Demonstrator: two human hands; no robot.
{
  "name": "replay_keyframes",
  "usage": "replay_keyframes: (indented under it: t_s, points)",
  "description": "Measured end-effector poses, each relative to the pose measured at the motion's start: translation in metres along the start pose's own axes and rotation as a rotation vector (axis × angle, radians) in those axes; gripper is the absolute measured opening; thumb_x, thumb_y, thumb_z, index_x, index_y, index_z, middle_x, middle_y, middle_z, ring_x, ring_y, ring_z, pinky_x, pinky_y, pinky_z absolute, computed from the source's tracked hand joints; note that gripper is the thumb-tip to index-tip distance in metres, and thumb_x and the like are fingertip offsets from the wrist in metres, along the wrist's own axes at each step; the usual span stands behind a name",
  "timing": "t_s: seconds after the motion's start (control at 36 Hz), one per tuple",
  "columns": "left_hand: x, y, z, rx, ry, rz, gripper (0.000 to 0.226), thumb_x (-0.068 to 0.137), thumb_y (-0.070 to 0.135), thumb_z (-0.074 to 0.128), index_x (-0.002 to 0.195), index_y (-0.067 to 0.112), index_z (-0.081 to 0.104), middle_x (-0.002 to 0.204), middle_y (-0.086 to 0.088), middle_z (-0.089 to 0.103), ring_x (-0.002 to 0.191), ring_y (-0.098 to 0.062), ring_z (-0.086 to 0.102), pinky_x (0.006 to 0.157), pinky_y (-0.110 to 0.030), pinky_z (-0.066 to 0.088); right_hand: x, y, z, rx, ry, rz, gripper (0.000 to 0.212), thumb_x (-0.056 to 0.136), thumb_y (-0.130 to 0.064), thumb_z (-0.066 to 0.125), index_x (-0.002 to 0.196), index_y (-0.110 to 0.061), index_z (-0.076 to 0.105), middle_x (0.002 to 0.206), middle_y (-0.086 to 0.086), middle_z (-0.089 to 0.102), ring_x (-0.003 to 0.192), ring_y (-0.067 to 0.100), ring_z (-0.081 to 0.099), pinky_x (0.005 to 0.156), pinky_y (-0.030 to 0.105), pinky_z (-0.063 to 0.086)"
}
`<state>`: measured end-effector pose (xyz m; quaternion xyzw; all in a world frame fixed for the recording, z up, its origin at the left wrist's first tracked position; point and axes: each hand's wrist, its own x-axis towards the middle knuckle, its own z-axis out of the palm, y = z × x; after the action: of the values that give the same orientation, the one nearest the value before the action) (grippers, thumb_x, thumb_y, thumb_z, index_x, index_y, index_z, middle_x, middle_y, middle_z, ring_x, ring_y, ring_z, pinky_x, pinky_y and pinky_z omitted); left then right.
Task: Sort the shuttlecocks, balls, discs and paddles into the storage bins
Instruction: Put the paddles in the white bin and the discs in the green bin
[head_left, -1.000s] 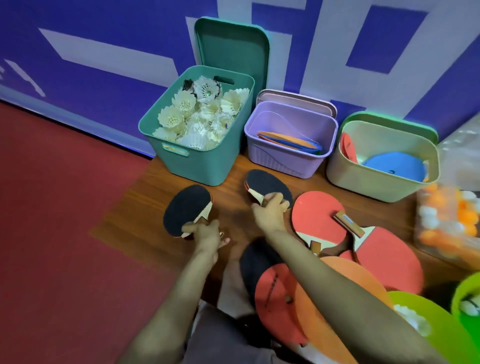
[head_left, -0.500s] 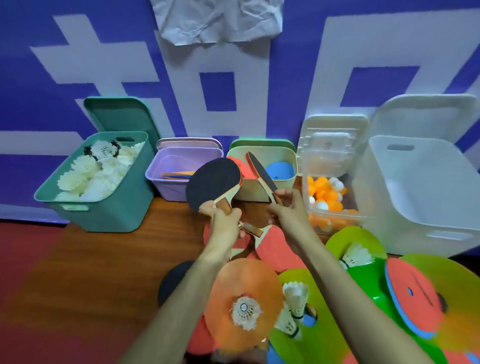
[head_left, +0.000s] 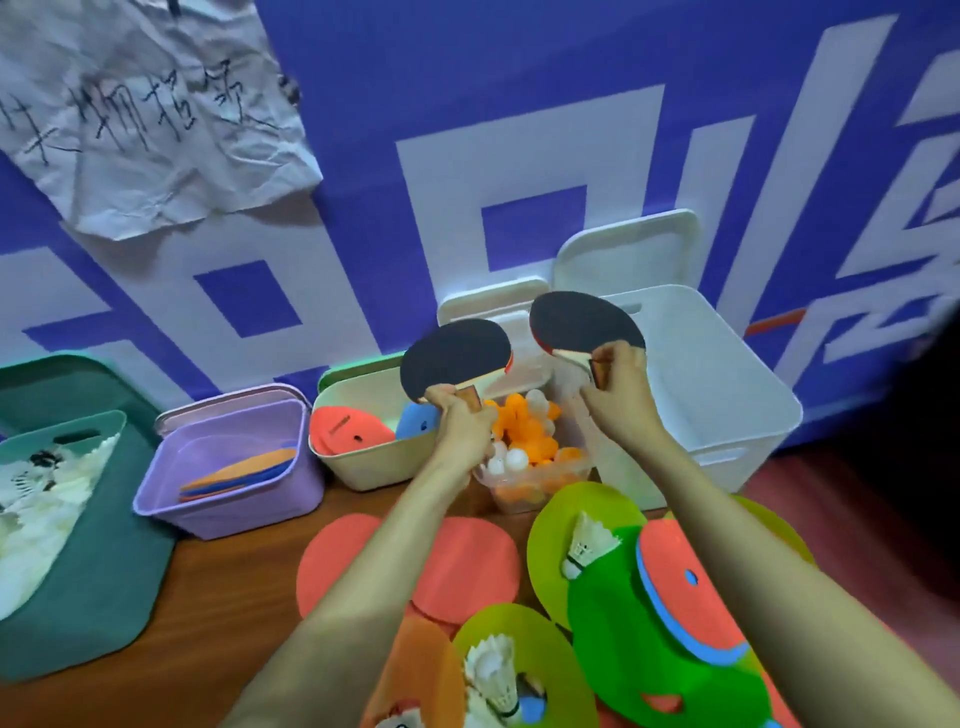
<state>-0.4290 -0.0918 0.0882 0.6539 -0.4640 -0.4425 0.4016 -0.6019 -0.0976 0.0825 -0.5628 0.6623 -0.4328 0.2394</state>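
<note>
blue-and-white wall (head_left: 519, 130) fills the far side, with a crumpled handwritten paper (head_left: 156, 119) stuck up at far left. along its foot on the wooden floor (head_left: 223, 597) stand, left to right, a teal bin (head_left: 93, 597) of shuttlecocks (head_left: 36, 499), a purple bin (head_left: 234, 504) holding flat discs (head_left: 244, 467), a beige bin (head_left: 363, 470) with more discs, a clear tub (head_left: 519, 499) of orange and white balls (head_left: 524, 431), and a white bin (head_left: 727, 415). the left hand (head_left: 460, 426) has its fingers wrapped round the handle of a black-faced paddle (head_left: 454, 356), raised above the clear tub. the right hand (head_left: 618, 400) pinches the handle of a second black paddle (head_left: 582, 322), held up over the white bin's left side. nearer the person, red, orange, yellow-green and green floor discs (head_left: 613, 634) overlap, with a loose shuttlecock (head_left: 589, 543) lying on one.
</note>
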Motion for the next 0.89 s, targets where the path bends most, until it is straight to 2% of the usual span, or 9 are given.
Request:
replay_keyframes:
  t_s: [0.06, 0.11, 0.19, 0.28, 0.5, 0.58, 0.67, 0.78, 0.89]
  points:
    - [0.007, 0.007, 0.014, 0.068, -0.036, 0.024, 0.041, 0.084, 0.009, 0.055, 0.100, 0.015, 0.018, 0.083, -0.010, 0.049, 0.072, -0.022, 0.051, 0.058, -0.031, 0.047, 0.014, 0.011, -0.008, -0.034, 0.008, 0.045, 0.023, 0.083, -0.003, 0.055, 0.104, -0.005, 0.046, 0.117, 0.013, 0.039, 0.087, 0.022, 0.043, 0.081, 0.030, 0.039]
    - [0.014, 0.014, 0.025, 0.125, -0.066, 0.047, 0.042, 0.085, 0.013, 0.056, 0.105, 0.014, 0.019, 0.091, -0.012, 0.051, 0.077, -0.022, 0.052, 0.052, -0.020, 0.046, 0.028, 0.023, -0.013, -0.074, 0.011, 0.103, 0.024, 0.081, 0.003, 0.052, 0.102, -0.006, 0.044, 0.121, 0.016, 0.038, 0.092, 0.029, 0.046, 0.084, 0.034, 0.041]
    - [0.023, 0.021, 0.038, 0.135, -0.154, 0.039, 0.044, 0.090, 0.016, 0.054, 0.116, 0.014, 0.018, 0.092, -0.013, 0.047, 0.072, -0.020, 0.048, 0.043, -0.019, 0.042, 0.047, 0.042, -0.015, -0.141, 0.001, 0.222, 0.031, 0.081, 0.004, 0.052, 0.110, -0.003, 0.043, 0.126, 0.017, 0.034, 0.094, 0.038, 0.053, 0.087, 0.046, 0.049]
    - [0.032, 0.023, 0.048, 0.164, -0.215, 0.057, 0.056, 0.095, 0.019, 0.052, 0.131, 0.008, 0.010, 0.093, -0.010, 0.044, 0.068, -0.016, 0.045, 0.042, -0.017, 0.038, 0.064, 0.059, -0.009, -0.234, -0.034, 0.308, 0.039, 0.083, 0.004, 0.053, 0.119, -0.001, 0.040, 0.130, 0.019, 0.032, 0.101, 0.039, 0.052, 0.089, 0.044, 0.050]
    - [0.070, 0.021, 0.061, 0.277, -0.349, 0.056, 0.055, 0.094, 0.012, 0.044, 0.134, 0.011, 0.006, 0.079, -0.007, 0.045, 0.058, -0.015, 0.045, 0.045, -0.021, 0.040, 0.100, 0.098, 0.022, -0.506, -0.220, 0.435, 0.050, 0.092, -0.004, 0.045, 0.139, 0.002, 0.029, 0.145, 0.022, 0.024, 0.131, 0.039, 0.034, 0.106, 0.042, 0.034]
    - [0.079, 0.020, 0.070, 0.308, -0.399, 0.059, 0.060, 0.094, 0.013, 0.042, 0.136, 0.011, 0.000, 0.089, -0.013, 0.049, 0.066, -0.021, 0.050, 0.058, -0.031, 0.044, 0.113, 0.112, 0.029, -0.547, -0.308, 0.431, 0.048, 0.092, -0.009, 0.051, 0.135, 0.002, 0.033, 0.141, 0.022, 0.030, 0.128, 0.036, 0.037, 0.103, 0.040, 0.040]
    - [0.084, 0.023, 0.080, 0.358, -0.436, 0.055, 0.066, 0.095, 0.015, 0.042, 0.139, 0.014, -0.007, 0.101, -0.021, 0.054, 0.075, -0.026, 0.054, 0.065, -0.039, 0.051, 0.121, 0.125, 0.034, -0.563, -0.417, 0.414, 0.065, 0.083, -0.025, 0.067, 0.133, 0.000, 0.034, 0.139, 0.021, 0.029, 0.126, 0.035, 0.036, 0.101, 0.041, 0.042]
    - [0.085, 0.029, 0.100, 0.385, -0.470, 0.047, 0.069, 0.097, 0.015, 0.041, 0.142, 0.012, -0.011, 0.098, -0.020, 0.049, 0.076, -0.025, 0.050, 0.061, -0.032, 0.044, 0.122, 0.140, 0.037, -0.722, -0.591, 0.332, 0.065, 0.089, -0.032, 0.058, 0.137, -0.001, 0.028, 0.142, 0.021, 0.024, 0.119, 0.033, 0.037, 0.094, 0.039, 0.040]
    - [0.084, 0.035, 0.123, 0.421, -0.473, 0.030, 0.075, 0.097, 0.017, 0.042, 0.143, 0.011, -0.017, 0.108, -0.023, 0.050, 0.082, -0.026, 0.052, 0.070, -0.034, 0.047, 0.116, 0.160, 0.033, -0.886, -0.763, 0.314, 0.073, 0.083, -0.027, 0.066, 0.140, -0.008, 0.023, 0.140, 0.017, 0.026, 0.118, 0.032, 0.047, 0.083, 0.030, 0.050]
